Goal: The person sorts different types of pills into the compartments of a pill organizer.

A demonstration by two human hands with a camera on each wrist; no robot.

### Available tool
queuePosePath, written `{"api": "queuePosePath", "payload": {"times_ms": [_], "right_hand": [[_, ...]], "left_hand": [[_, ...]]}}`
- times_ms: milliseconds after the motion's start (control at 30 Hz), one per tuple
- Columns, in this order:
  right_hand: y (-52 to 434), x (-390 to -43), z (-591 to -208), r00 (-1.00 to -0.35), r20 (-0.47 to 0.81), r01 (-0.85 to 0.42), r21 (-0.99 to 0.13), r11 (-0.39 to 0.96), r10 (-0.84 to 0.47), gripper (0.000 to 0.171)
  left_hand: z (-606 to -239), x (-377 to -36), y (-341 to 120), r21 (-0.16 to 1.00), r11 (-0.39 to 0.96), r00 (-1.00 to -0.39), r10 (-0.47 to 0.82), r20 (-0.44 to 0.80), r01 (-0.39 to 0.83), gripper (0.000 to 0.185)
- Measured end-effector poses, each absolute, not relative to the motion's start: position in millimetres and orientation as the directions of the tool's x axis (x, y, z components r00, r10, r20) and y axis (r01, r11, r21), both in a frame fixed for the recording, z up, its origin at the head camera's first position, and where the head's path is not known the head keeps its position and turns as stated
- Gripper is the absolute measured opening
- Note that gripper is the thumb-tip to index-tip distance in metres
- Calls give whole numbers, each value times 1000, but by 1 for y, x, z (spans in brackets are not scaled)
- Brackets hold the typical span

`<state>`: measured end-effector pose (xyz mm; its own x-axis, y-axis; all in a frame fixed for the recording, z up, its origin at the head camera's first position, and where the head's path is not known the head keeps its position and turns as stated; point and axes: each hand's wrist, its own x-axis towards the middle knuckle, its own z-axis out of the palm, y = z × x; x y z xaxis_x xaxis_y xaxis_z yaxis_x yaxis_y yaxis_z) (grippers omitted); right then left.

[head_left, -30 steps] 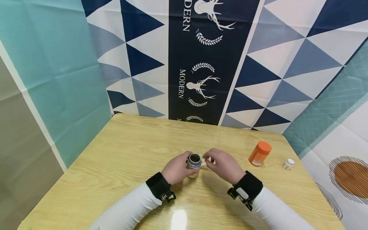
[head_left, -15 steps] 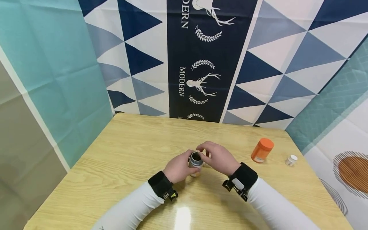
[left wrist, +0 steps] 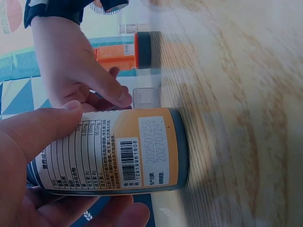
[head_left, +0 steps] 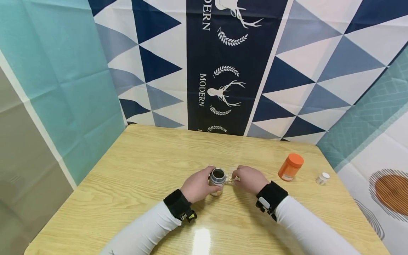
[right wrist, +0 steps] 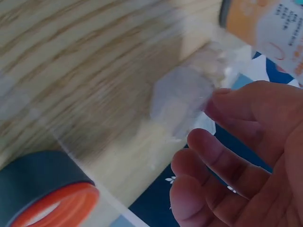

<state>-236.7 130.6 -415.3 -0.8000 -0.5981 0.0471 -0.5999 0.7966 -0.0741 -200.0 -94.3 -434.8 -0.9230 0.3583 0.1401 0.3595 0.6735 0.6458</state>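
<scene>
In left grip [head_left: 198, 185]: open bottle [head_left: 217, 180].

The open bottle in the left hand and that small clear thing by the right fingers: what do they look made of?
The open bottle looks like dark grey plastic under a glossy printed paper or film label, with barcode and date stamp. The small clear thing looks like transparent plastic, glossy, the wood grain showing through; it is blurred, so glass cannot be ruled out. The table looks like laminate with a wood-grain print and a shiny glare spot.
</scene>
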Motion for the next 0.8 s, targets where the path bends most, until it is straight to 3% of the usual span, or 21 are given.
{"api": "queuePosePath", "payload": {"times_ms": [233, 467, 800], "right_hand": [[131, -239, -417, -791, 42, -611, -108, 784, -610, 4], [133, -250, -422, -799, -55, -567, -261, 781, -599, 7], [134, -256, -428, -785, -30, -587, -284, 758, -619, 9]], "left_hand": [[-434, -200, -94, 652, 673, -925, 359, 125, 349, 61], [-436, -201, -95, 645, 677, -924, 362, 128, 354, 62], [-434, -200, -95, 651, 669, -922, 365, 131, 358, 60]]}}
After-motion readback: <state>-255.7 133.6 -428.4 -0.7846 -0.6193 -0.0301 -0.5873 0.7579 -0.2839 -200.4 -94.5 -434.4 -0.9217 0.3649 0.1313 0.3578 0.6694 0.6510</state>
